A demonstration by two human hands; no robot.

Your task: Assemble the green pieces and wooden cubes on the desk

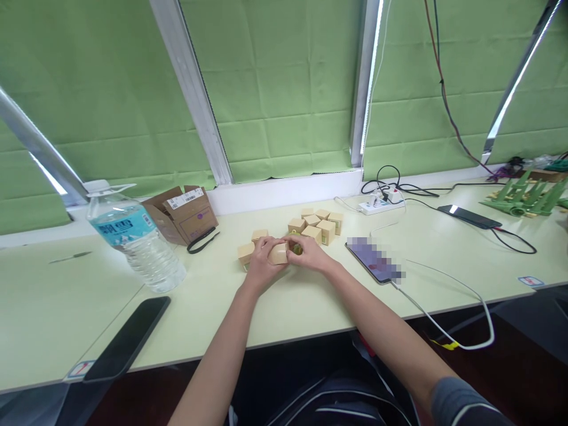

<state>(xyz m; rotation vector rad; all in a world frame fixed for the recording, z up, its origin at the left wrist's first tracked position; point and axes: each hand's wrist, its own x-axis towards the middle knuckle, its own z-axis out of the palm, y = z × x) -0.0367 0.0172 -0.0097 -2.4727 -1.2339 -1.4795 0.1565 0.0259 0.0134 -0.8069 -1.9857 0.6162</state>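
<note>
A small tan cardboard box is held just above the table, at the middle of the view. My left hand is wrapped around its left side, fingers closed. The thumb and index finger of my right hand are closed at the box's right end. In the gap of that hand a small olive-green thing shows; its kind and whether it is held cannot be made out. Beside my left hand stand two similar small boxes. Behind my right hand is a cluster of several more small boxes.
On the left are a large water bottle, an opened brown carton, a black strap, a pen and a dark phone. Rightward lie a charging phone, a power strip, another phone and green parts.
</note>
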